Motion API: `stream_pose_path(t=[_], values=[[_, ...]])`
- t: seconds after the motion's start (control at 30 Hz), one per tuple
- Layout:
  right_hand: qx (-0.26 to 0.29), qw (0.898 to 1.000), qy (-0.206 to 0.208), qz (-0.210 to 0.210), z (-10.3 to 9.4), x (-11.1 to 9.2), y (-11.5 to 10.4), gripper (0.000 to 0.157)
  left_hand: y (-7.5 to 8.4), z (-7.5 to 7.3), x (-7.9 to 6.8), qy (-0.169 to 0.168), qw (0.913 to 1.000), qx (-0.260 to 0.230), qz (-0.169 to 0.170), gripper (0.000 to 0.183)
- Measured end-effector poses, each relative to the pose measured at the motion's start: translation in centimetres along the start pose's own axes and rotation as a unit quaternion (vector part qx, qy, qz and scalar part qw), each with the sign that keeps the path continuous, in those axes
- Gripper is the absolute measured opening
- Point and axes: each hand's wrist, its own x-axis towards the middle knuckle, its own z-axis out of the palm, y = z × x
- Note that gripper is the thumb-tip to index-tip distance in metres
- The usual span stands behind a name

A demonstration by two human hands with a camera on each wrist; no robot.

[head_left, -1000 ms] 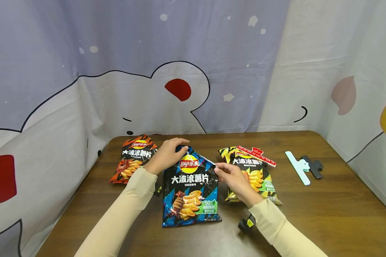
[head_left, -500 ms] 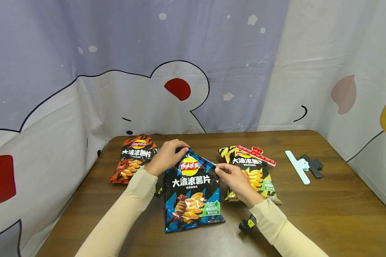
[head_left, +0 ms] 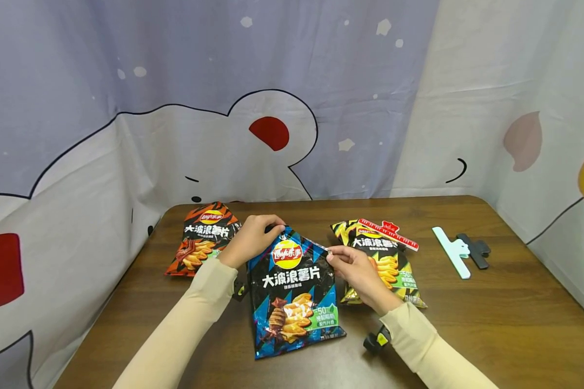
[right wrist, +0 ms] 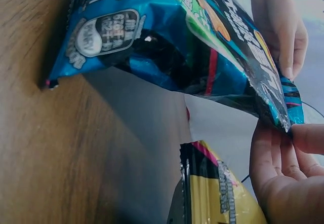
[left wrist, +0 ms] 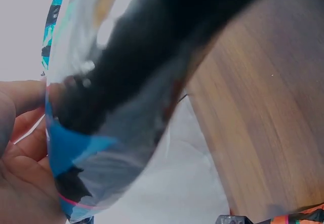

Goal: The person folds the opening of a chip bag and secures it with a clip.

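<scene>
Head view: left hand [head_left: 254, 239] and right hand [head_left: 357, 272] pinch the blue bag [head_left: 292, 294], not yet clipped; the yellow bag [head_left: 388, 267] wears a red clip [head_left: 388, 234], so clipping seems partly done.

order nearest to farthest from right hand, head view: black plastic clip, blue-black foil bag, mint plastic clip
1. Blue-black foil bag: right hand pinches its top corner
2. Mint plastic clip: on the right
3. Black plastic clip: farther right

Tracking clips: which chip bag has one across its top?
The yellow bag: a red clip crosses its top; the blue bag and orange bag show none.
</scene>
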Motion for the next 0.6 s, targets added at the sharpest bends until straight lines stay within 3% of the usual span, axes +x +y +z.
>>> stream_pose_path(t=[0.6], values=[[-0.009, 1.0, 0.007, 0.003, -0.4, -0.31, 0.01, 0.031, 0.22, -0.14, -0.36, 0.003, 0.9995, -0.03, 0.013, 0.021]])
